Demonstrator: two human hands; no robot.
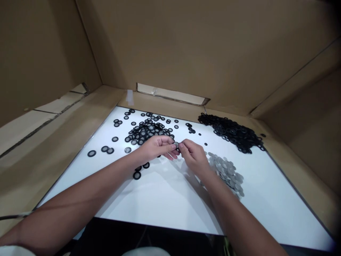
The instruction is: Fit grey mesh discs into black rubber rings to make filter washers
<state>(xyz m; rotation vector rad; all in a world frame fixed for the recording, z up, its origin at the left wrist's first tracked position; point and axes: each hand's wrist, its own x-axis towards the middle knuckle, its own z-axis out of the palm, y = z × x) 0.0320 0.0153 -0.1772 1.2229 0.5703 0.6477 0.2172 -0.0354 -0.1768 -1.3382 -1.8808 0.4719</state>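
Above the middle of the white board, my left hand [161, 146] and my right hand [194, 153] meet, both closed on one small black ring with a grey disc in it [176, 145]. Fingertips cover part of its rim, so how well the disc sits cannot be made out. Just beyond my left hand lies a heap of black rings with grey discs inside [145, 131]. To the right of my right wrist spreads a pile of loose grey discs [226, 170]. A mound of bare black rings [234, 131] lies farther back on the right.
The white board [160, 199] sits within tall cardboard walls [186, 46]. Several disc-filled rings [104, 149] are scattered at the left, and a few rings [136, 175] lie near my left forearm. Small black pieces [191, 131] dot the back. A slot [173, 94] opens in the rear wall.
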